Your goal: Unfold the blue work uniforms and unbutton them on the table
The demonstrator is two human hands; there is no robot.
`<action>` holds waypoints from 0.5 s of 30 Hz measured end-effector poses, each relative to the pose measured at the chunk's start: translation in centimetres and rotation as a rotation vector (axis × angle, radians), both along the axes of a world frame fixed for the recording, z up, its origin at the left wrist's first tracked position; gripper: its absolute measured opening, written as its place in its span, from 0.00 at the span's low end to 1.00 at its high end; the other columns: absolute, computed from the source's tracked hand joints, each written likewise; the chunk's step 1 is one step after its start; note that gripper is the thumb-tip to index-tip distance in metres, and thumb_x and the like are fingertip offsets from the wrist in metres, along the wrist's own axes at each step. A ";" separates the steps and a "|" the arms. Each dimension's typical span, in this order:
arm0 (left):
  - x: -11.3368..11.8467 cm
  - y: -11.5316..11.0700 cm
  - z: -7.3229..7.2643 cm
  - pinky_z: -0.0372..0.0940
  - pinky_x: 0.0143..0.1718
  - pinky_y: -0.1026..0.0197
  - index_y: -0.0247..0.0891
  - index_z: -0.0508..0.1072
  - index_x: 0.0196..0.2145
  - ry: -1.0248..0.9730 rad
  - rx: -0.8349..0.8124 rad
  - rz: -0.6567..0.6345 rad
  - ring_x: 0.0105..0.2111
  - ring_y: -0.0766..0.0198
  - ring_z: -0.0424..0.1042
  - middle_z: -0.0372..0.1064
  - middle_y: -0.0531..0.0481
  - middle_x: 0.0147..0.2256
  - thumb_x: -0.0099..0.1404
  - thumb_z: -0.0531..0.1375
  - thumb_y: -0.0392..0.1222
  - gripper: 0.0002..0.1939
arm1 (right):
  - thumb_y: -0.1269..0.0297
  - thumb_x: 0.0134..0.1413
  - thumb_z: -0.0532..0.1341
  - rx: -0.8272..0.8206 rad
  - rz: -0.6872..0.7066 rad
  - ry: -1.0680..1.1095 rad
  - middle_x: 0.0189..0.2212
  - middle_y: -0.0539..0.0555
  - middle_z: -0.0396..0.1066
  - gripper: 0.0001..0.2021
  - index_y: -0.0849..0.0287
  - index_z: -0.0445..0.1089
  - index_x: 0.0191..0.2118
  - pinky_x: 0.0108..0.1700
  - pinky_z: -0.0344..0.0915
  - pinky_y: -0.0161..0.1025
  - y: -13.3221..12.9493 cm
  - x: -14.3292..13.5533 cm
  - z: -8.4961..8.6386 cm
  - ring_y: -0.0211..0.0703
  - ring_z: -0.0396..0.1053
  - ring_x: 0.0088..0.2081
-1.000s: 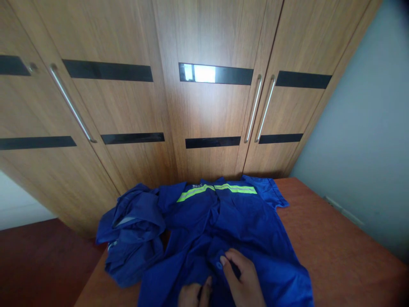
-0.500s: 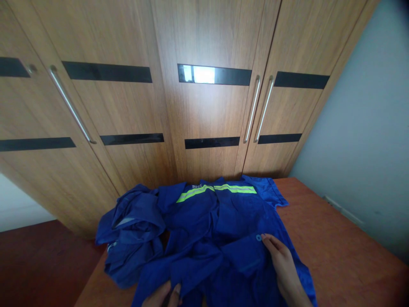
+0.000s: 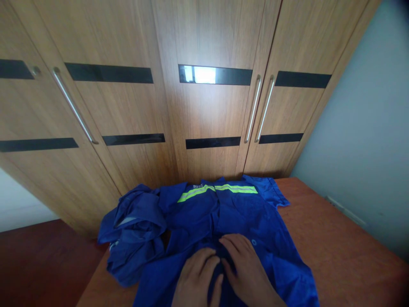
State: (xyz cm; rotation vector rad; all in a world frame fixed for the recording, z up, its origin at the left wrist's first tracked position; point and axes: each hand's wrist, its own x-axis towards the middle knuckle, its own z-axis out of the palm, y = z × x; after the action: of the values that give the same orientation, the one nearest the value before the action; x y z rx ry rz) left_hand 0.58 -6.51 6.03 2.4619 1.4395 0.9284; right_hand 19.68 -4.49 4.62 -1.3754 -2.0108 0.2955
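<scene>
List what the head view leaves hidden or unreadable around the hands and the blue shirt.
- Shirt placket: covered by the left hand and right hand.
- Both wrists and the shirt's near hem: cut off by the bottom edge.
- Print beside the reflective stripe: too small to read.
- Crumpled blue cloth: folds hide what it is.
- Table: near part hidden under the shirt.

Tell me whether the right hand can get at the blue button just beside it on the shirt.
Probably yes. The right hand lies flat on the blue shirt, and the button sits uncovered just past its fingers, with nothing between.
</scene>
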 end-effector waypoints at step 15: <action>3.8 2.6 -2.5 0.62 0.44 0.52 0.42 0.71 0.39 0.147 -0.250 0.133 0.40 0.55 0.69 0.70 0.49 0.38 0.59 0.54 0.29 0.13 | 0.82 0.49 0.52 -0.100 -0.030 -0.110 0.37 0.54 0.69 0.18 0.54 0.69 0.38 0.45 0.63 0.43 0.7 -0.2 -1.5 0.47 0.68 0.41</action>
State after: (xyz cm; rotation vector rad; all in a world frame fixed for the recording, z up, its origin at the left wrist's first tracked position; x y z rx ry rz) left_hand 4.40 -3.91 3.55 2.3141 1.6700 0.5557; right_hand 19.46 -3.79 3.12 -1.5120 -2.0876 0.3171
